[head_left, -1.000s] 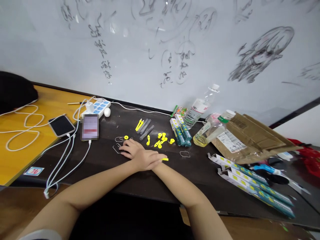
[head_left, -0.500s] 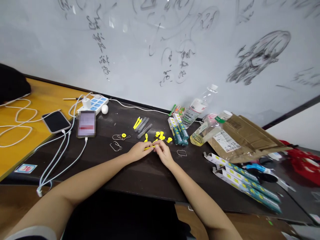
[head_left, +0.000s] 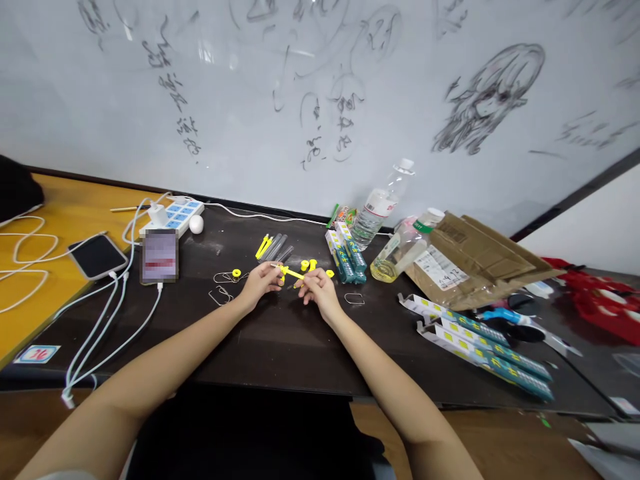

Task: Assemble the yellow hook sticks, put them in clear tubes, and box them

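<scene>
A thin yellow plastic rod (head_left: 295,273) is held level between my two hands, just above the dark table. My left hand (head_left: 260,287) pinches it near its left end, where a wider yellow part and a pale tip show. The fingers of my right hand (head_left: 320,291) are closed on its right end. Behind the hands lie several small yellow spool-like pieces (head_left: 313,264), partly covered by the fingers. Grey see-through tubes (head_left: 275,247) and yellow sticks (head_left: 263,245) rest farther back. Left of my left hand are bent wire pieces (head_left: 220,295) and a yellow ring (head_left: 237,273).
Slim green-white boxes (head_left: 345,253) stand by a water bottle (head_left: 375,210) and a bottle of yellow liquid (head_left: 400,250). More long boxes (head_left: 480,347) and a cardboard parcel (head_left: 465,260) lie right. Phones (head_left: 99,257), cables and a power strip (head_left: 180,215) are left.
My hands have moved apart, and more of the yellow rod shows between them. The rod now tilts down to the right. The whole view has shifted a little.
</scene>
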A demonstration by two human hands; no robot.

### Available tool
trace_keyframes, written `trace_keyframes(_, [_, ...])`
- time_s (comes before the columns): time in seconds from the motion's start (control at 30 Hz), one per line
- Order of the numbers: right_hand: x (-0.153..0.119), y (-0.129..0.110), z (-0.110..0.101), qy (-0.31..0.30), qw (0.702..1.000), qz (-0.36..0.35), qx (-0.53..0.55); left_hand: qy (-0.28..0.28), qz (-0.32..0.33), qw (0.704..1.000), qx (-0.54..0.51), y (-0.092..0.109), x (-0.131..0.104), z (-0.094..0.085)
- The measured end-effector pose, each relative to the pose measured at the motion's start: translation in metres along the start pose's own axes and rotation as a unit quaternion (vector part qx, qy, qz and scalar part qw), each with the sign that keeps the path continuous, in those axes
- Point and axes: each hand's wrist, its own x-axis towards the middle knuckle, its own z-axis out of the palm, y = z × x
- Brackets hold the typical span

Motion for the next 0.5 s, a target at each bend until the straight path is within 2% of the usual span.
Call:
trace_keyframes(0.13, [-0.007, -0.001, 0.010, -0.107, 0.993, 0.045, -0.020, 0.010, 0.003, 1.000, -0.015, 0.001, 0.000, 0.001])
trace_keyframes(0.2, [-0.009, -0.001, 0.014, -0.141, 0.988, 0.060, -0.029, 0.006, 0.004, 1.000, -0.014, 0.000, 0.000, 0.001])
trace_keyframes(0.33, [-0.008, 0.002, 0.014, -0.138, 0.988, 0.053, -0.051, -0.004, 0.007, 1.000, 0.009, -0.004, 0.003, -0.001])
trace_keyframes(0.37, [-0.007, 0.003, 0.013, -0.123, 0.990, 0.048, -0.055, 0.014, 0.026, 0.999, 0.030, -0.005, 0.003, -0.002])
trace_keyframes(0.43, [-0.004, 0.004, 0.009, -0.083, 0.994, 0.040, -0.061, 0.070, 0.104, 0.986, 0.111, -0.004, 0.002, -0.002])
trace_keyframes(0.5, [-0.002, 0.003, 0.006, -0.051, 0.996, 0.037, -0.066, 0.094, 0.213, 0.943, 0.239, 0.000, -0.002, -0.003])
